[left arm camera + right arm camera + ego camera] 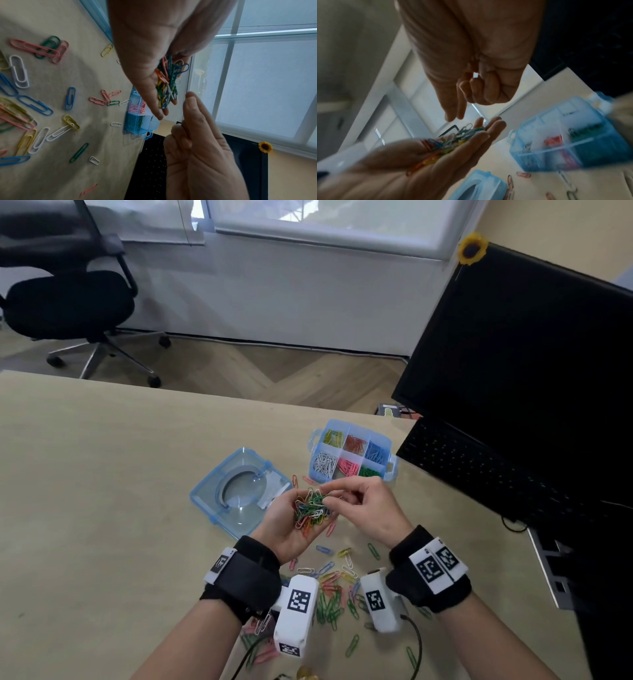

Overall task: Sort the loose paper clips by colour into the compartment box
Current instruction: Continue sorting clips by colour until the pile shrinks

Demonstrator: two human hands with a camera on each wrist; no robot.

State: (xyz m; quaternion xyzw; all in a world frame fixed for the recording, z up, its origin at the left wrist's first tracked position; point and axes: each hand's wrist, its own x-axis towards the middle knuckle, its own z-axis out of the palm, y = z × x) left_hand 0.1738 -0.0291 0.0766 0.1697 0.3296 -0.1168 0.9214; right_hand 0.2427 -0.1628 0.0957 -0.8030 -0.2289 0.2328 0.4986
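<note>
Fingers (453,113) above clip pile (447,140); head view shows sorted compartment box (386,440).

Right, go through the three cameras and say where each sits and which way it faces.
Head: worn high, facing forward and down at the desk; both forearms, left hand, right hand.
Left wrist: looks along the left palm to the clip pile; right hand opposite.
Right wrist: looks along the right hand's curled fingers, blurred.
Shared: all three show the compartment box.
</note>
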